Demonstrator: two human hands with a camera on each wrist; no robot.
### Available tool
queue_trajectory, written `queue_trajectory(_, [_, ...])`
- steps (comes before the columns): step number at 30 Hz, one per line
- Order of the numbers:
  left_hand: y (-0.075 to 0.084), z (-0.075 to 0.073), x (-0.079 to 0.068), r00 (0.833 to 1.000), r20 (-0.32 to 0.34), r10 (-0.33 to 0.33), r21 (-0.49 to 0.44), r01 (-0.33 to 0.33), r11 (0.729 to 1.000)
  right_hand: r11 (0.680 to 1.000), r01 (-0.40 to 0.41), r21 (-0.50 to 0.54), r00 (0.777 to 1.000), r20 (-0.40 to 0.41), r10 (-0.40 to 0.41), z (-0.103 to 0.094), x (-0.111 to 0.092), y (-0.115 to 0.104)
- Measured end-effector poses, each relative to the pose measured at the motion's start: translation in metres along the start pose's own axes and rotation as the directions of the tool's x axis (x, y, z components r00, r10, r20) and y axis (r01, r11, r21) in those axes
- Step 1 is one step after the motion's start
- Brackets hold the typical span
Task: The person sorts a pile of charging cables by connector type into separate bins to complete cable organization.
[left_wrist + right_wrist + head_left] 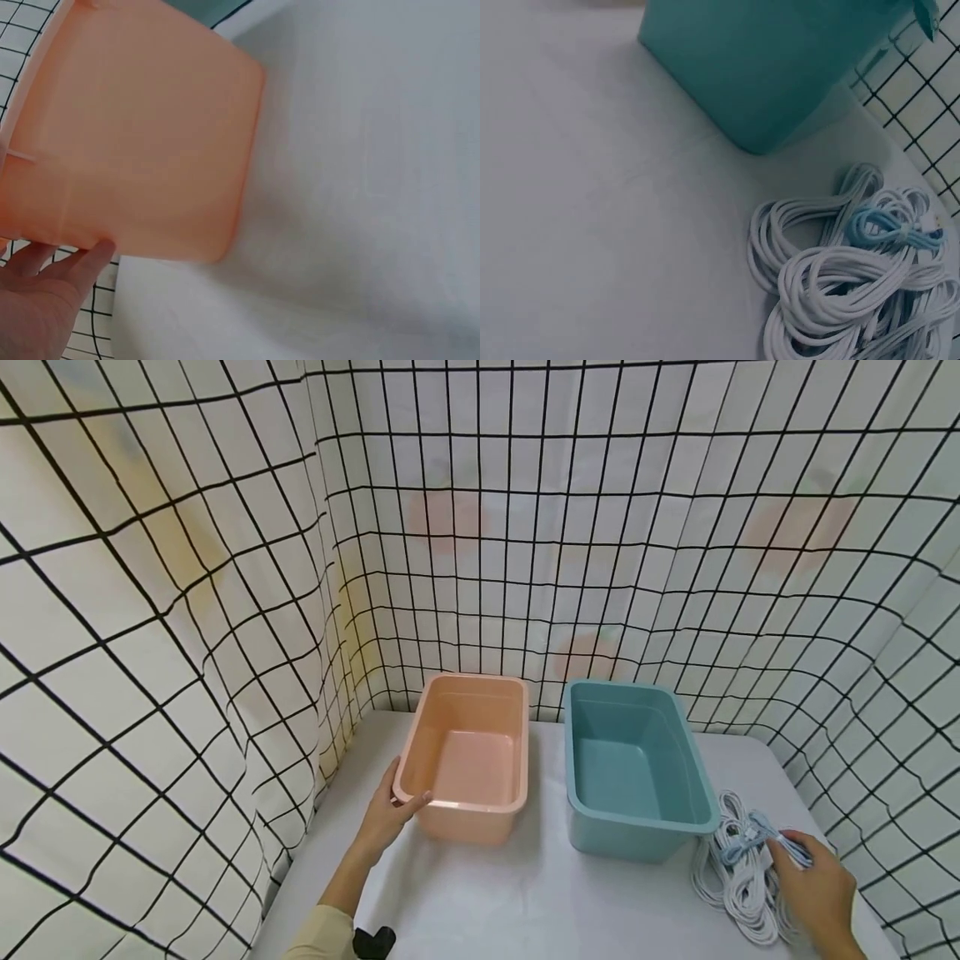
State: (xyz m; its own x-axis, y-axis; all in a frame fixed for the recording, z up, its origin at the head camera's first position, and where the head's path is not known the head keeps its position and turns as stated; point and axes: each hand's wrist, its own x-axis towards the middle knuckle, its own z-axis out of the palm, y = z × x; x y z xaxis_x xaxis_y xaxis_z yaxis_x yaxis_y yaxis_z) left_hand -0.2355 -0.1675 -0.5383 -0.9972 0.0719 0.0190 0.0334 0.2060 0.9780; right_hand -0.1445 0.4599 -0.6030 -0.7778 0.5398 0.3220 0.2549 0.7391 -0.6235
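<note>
My left hand [386, 817] holds the near left corner of a peach-orange plastic bin [471, 828], its thumb along the front rim. In the left wrist view, the fingertips [101, 251] touch the bin's side wall. At the right, my right hand [817, 885] pinches a small bundle of light blue cable [793, 852] between thumb and fingers. Beneath it lies a pile of coiled white cables [750, 902]. The right wrist view shows a blue cable bundle [892, 229] on top of the white coils [840, 285]; the hand is outside that view.
A teal bin [645, 839] stands right of the orange one, just left of the cables. Both bins show bare floors. The white-covered table [540, 910] is enclosed at left, back and right by black netting [510, 493] over pale sheets. A black object [373, 942] is near my left sleeve.
</note>
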Motion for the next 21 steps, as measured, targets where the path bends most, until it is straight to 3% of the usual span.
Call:
queue_trajectory(5, [0.015,-0.006,-0.006,1.0,0.013,-0.006,0.007,0.006,1.0,0.998,0.029,0.054,0.998,-0.063,-0.026,-0.006,0.015,-0.032])
queue_trajectory(9, [0.016,-0.007,-0.005,1.0,0.026,-0.011,0.012,0.011,1.0,0.989,0.126,0.083,0.989,-0.095,-0.118,-0.01,0.026,-0.056])
queue_trajectory(15, [0.014,-0.006,-0.004,1.0,0.021,-0.015,0.012,0.015,1.0,0.935,0.34,0.098,0.937,-0.121,-0.328,-0.007,0.044,-0.09])
queue_trajectory(21, [0.016,-0.003,-0.005,0.999,0.035,-0.019,0.008,0.018,1.0,0.892,0.431,0.133,0.902,-0.067,-0.426,-0.002,0.054,-0.126])
